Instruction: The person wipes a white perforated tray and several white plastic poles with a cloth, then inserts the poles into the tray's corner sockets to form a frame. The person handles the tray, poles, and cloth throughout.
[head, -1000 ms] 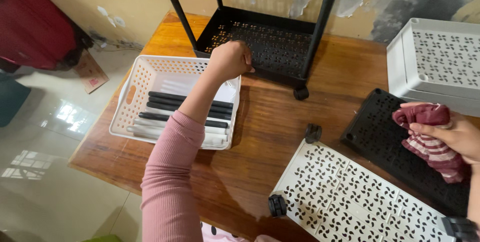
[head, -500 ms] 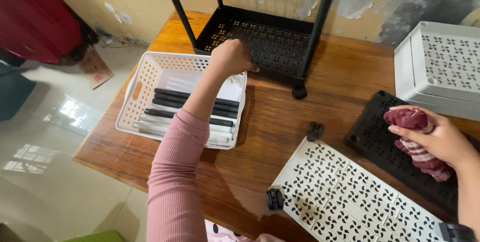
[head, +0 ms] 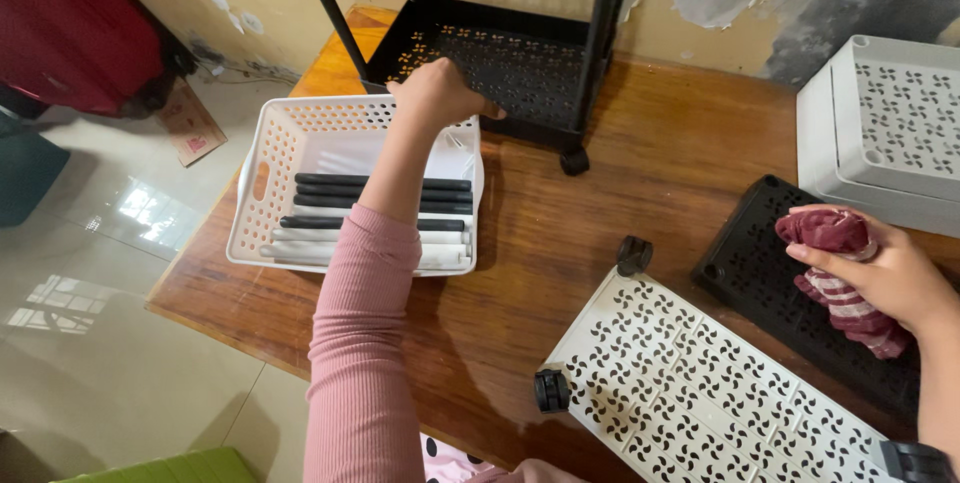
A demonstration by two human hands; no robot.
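the left hand (head: pixel 440 95) rests with curled fingers on the far rim of the white basket (head: pixel 262 183), whose long axis runs left to right, like the black and white rods (head: pixel 330 205) inside. the right hand (head: pixel 885 273) clenches a striped maroon cloth (head: pixel 835 233) over the black tray (head: pixel 760 273).

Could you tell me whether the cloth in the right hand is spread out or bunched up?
Bunched up. The right hand grips the red striped cloth as a crumpled wad above the black perforated tray, one end hanging down.
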